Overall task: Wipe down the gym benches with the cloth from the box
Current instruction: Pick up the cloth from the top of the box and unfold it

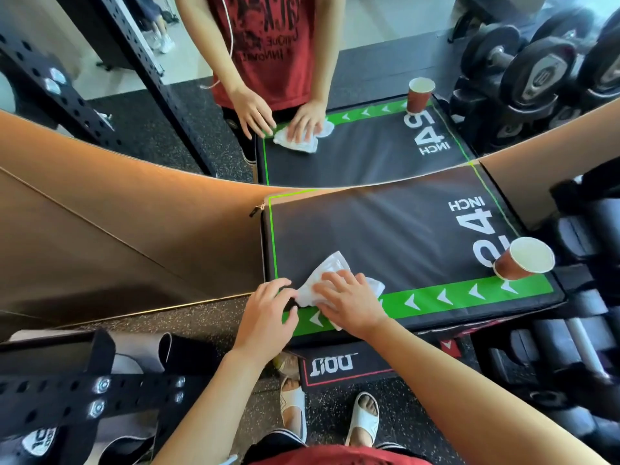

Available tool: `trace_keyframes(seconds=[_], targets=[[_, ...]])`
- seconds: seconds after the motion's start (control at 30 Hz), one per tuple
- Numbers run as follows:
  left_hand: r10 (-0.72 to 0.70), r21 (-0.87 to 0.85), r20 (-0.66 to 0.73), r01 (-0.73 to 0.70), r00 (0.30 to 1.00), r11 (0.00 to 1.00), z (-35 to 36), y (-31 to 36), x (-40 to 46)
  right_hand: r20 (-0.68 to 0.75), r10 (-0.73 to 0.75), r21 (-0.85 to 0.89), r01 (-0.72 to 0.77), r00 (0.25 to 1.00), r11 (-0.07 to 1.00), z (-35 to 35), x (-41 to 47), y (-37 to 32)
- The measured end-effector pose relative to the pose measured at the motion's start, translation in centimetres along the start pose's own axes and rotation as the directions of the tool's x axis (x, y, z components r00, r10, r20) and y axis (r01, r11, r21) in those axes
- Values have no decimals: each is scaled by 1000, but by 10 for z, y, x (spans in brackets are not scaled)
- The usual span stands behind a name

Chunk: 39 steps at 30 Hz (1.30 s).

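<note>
White cloth [330, 280] bunched at the near left corner of the black padded table [385, 229], partly hidden under the right hand [349, 298]. Right hand flat, fingers spread, pressing it down. Left hand [268, 308] half curled, fingertips pinching the cloth's edge. Paper cup [523, 260] tilted at the right.

Right hand [349, 302]: laid flat, palm down, fingers spread and pointed toward the upper left of the frame.
Left hand [266, 315]: held just beside it at centre-left, fingers curled, tips pinched together near the right hand's thumb side.
Forearms: both bare, extended up from the bottom edge, the right one stretched in from the lower right corner.
Wrists: kept straight.
</note>
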State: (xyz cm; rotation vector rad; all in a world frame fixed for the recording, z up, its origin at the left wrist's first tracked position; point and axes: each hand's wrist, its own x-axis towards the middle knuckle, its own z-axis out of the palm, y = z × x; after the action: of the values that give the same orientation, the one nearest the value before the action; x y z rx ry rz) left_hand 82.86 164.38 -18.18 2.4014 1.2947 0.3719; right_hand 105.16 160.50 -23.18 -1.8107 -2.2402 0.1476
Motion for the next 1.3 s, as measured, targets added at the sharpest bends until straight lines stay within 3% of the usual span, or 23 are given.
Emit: trace_keyframes(seconds=[0.17, 0.3, 0.63, 0.87, 1.0, 1.3], targets=[[15, 15, -6, -14, 1000, 1000, 0, 15, 3, 27, 89, 49, -91, 996, 995, -12, -2, 11], [67, 8, -1, -67, 998, 998, 0, 31, 13, -31, 206, 116, -202, 978, 973, -26, -16, 22], [305, -80, 50, -301, 951, 950, -4, 54, 66, -195, 502, 160, -478, 843, 864, -63, -46, 12], [545, -160, 98, -528, 833, 834, -8, 68, 82, -303, 698, 188, -677, 649, 712, -75, -81, -27], [668, -215, 147, -636, 729, 741, -4, 84, 71, -315, 795, 221, -775, 518, 592, -77, -113, -60], [827, -329, 198, -760, 525, 561, 20, 134, 13, -352, 897, 260, -893, 266, 367, -86, -200, -129]])
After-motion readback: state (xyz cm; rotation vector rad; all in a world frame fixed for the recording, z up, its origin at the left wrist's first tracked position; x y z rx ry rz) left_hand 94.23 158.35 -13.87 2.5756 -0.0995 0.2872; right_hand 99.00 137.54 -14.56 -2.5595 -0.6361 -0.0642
